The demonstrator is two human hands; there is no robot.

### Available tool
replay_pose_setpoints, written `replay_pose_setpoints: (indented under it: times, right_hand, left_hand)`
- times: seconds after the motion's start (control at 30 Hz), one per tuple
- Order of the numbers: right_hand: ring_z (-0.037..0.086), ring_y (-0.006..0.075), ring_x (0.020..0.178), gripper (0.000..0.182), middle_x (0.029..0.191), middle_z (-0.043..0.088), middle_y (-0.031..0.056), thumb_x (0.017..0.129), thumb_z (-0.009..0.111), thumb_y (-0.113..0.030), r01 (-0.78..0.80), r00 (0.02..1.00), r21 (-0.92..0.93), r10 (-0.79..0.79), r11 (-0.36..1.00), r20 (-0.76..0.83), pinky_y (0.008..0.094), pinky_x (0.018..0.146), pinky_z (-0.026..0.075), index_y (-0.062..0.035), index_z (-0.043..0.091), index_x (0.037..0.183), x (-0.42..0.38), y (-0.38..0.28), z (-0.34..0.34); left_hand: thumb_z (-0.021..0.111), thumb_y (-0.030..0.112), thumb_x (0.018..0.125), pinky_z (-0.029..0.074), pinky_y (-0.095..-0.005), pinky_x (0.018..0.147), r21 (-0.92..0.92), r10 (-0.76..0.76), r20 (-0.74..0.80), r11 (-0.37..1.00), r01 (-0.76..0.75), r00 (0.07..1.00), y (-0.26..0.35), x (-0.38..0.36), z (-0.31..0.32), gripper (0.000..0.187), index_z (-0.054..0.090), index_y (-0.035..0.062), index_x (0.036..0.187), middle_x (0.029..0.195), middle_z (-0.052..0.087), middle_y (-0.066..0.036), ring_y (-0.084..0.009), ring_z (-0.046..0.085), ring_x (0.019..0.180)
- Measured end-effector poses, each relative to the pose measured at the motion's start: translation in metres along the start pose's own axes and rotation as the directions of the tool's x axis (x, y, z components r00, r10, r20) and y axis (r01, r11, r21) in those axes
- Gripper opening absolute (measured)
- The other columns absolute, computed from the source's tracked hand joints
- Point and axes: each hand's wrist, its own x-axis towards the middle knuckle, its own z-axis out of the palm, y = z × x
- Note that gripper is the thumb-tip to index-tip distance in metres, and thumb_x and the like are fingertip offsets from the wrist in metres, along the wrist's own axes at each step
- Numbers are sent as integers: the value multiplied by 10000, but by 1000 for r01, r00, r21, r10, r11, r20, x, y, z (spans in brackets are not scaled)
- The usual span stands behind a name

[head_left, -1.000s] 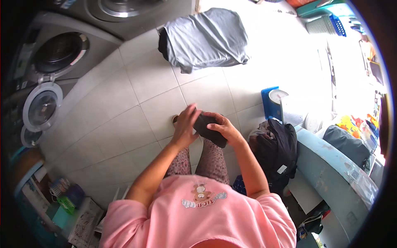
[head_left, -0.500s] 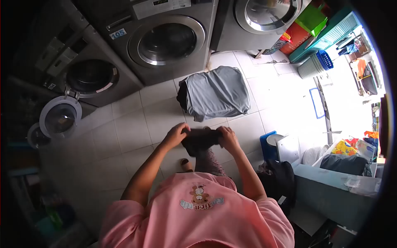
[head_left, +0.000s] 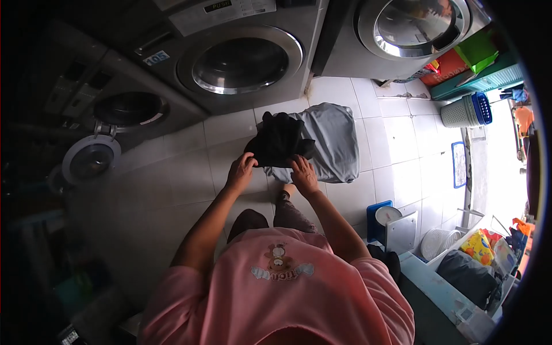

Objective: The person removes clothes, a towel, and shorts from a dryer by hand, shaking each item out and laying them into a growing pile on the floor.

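Observation:
A black garment (head_left: 279, 141) is stretched between my two hands, its far part bunched and flared outward. My left hand (head_left: 242, 171) pinches its near left corner. At the near right corner, my right hand (head_left: 304, 173) grips the same edge with fingers closed. Just beyond, a grey cloth (head_left: 333, 141) drapes over a boxy shape on the floor, and the black garment overlaps its left side in this view. What lies under the grey cloth is hidden.
A front-loading washer (head_left: 241, 63) stands ahead, with another machine (head_left: 417, 26) to its right. At left, a washer door (head_left: 92, 159) hangs open. Stacked baskets (head_left: 460, 112) stand at right. Near right, a pale blue counter (head_left: 434, 293) lies beside a bin of bags (head_left: 477, 259).
The black garment has swung forward and opened out, from bunched near my legs to over the grey cloth's left side. Both hands have moved forward with it. The view has shifted.

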Motion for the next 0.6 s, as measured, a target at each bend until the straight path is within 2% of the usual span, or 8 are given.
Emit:
replay_pose_setpoints:
  times: [0.07,0.1,0.2,0.23,0.27,0.4,0.47,0.6]
  right_hand:
    - [445,256,1029,311,1022,487,82,680,496,-48,-4,993,96,-8,995,119,368,828,369,-95,505,987,-7,10,13]
    - [441,278,1038,342,1064,470,103,673,499,-40,-100,972,186,56,977,230,379,848,375,-96,493,1010,-5,11,10]
    - [450,298,1018,339,1062,471,113,676,503,-35,-132,948,300,32,945,317,387,837,386,-91,488,1010,4,30,13]
    - [473,291,997,279,1039,502,105,742,524,-95,-107,952,268,21,958,306,363,831,400,-82,500,1019,12,40,11]
    - [486,306,954,227,959,520,112,704,489,-41,-122,955,285,33,951,295,369,805,409,-66,518,928,32,36,-11]
    - [504,300,916,189,940,543,107,734,495,-40,18,1000,359,-18,933,-3,360,795,418,-61,535,918,140,37,-80]
    - [505,272,970,231,994,544,86,741,516,-18,132,980,272,-84,953,-178,353,830,409,-68,549,964,211,14,-139]
    - [499,266,959,265,1017,523,85,735,536,-12,400,774,29,-321,916,-546,350,812,412,-67,531,994,331,-81,-281]
  left_hand:
    - [520,-81,608,428,-375,763,-26,-179,115,983,183,977,-10,-21,15,326,470,73,891,1032,456,-109,-292,511,919]
    - [534,-60,616,409,-374,816,-46,-266,188,959,279,945,-17,-30,18,326,475,72,908,1106,424,-128,-309,487,979]
    - [551,-44,617,393,-365,836,-88,-330,147,935,344,933,-36,-53,23,310,473,68,895,1084,431,-135,-314,468,1004]
    - [551,-44,617,393,-365,836,-88,-333,136,934,346,933,-46,-62,26,310,473,68,895,1084,431,-135,-314,468,1004]
    - [562,-35,632,389,-365,837,-99,-380,149,913,396,913,-58,-71,29,295,472,63,895,1060,450,-132,-309,469,998]
    - [601,26,638,396,-354,798,-166,-473,146,854,493,869,-80,-82,19,249,495,56,861,888,523,-126,-287,496,900]
    - [572,27,633,406,-346,778,-194,-438,116,870,453,892,-95,-78,16,240,506,55,862,876,526,-125,-282,500,890]
    - [610,75,662,447,-325,707,-350,-551,201,732,585,810,-129,-37,8,221,540,36,868,835,573,-109,-242,558,773]
